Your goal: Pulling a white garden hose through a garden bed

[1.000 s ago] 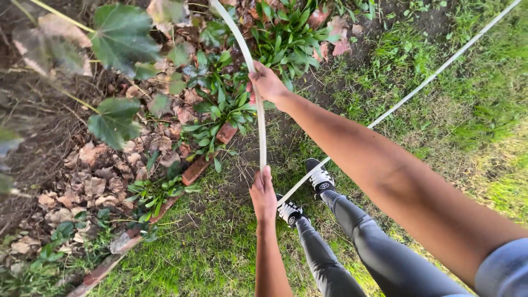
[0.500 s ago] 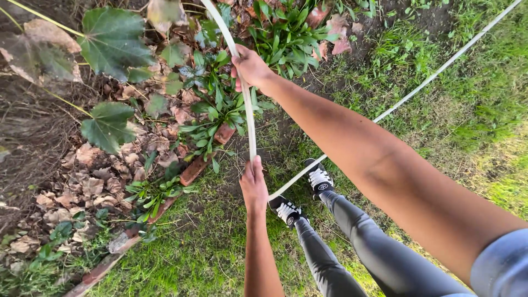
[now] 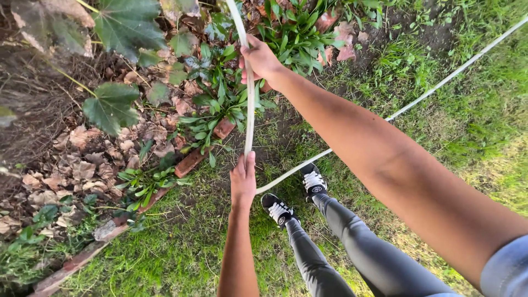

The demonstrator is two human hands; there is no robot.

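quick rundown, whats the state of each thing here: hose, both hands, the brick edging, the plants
pale hose: held taut between both hands, trailing off over the grass
right hand: closed on the hose, upper grip
left hand: closed on the hose, lower grip
brick edging: lying partly covered by dead leaves
green plants: leafy, rooted in the bed

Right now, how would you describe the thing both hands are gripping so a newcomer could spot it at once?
Start at the brick edging between the leaf-strewn bed and the grass. Above it, the right hand and left hand grip a pale hose. Unlike the plant stems nearby, it is smooth, whitish and runs on across the lawn past the black-and-white shoes.
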